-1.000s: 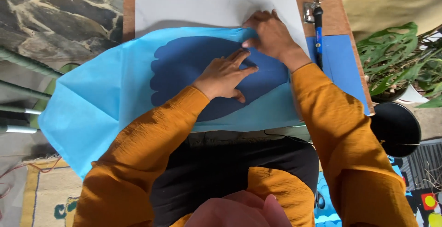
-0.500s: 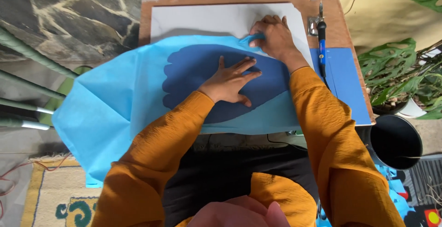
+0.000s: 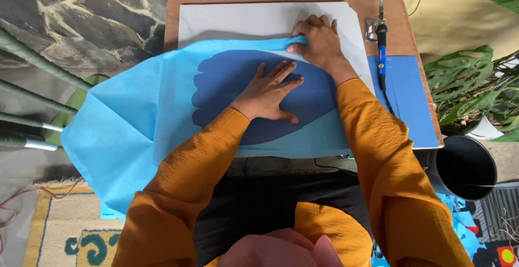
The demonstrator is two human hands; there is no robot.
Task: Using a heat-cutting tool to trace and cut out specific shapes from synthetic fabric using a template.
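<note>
I am looking straight down at my own two arms in orange sleeves, stretched over a small wooden table [image 3: 173,15] that stands against a dark stone floor. A large sheet of light blue fabric [image 3: 135,115] is spread across the table and spills off its left edge, hanging down toward a patterned rug [image 3: 48,234]. Under the fabric, a darker blue shape with a scalloped left edge [image 3: 227,91] shows through. My left hand [image 3: 267,94] lies flat and open on top of the fabric, fingers spread, pressing directly over that dark shape near the middle of the table. My right hand [image 3: 319,42] is farther from me, at the top edge of the fabric, its fingers curled closed and pinching that bunched edge. Beyond the fabric, a white sheet [image 3: 243,18] covers the far part of the table, and my right hand rests partly on it. To the right of my right hand, well clear of the fabric, a blue-handled soldering iron [image 3: 381,45] lies on the table pointing away from me, with a flat blue sheet [image 3: 411,104] beside it. A black bucket [image 3: 465,164] and a green leafy plant [image 3: 470,88] stand by the table's right side.
</note>
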